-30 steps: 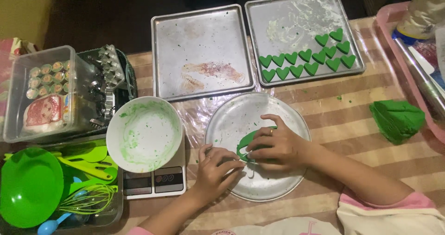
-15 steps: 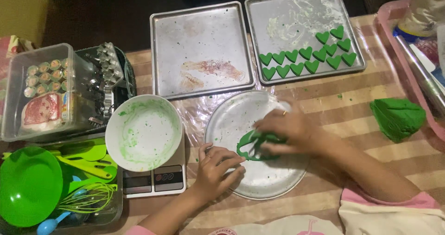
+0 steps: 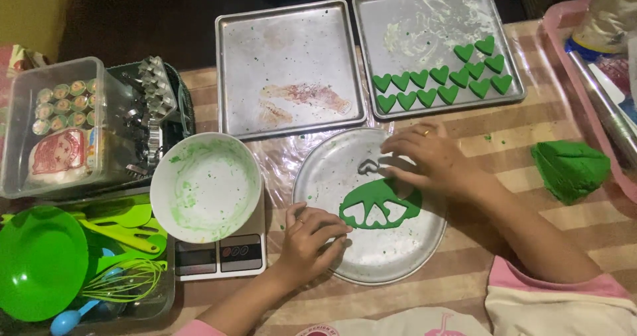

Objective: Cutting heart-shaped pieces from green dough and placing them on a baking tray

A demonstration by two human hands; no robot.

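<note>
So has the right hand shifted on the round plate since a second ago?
Yes. The right hand has moved from the round plate's middle toward the heart-filled baking tray.

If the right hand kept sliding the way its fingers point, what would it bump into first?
Probably the heart-shaped metal cutter, lying on the round tray just beyond the right hand's fingertips, though they may already touch it.
</note>
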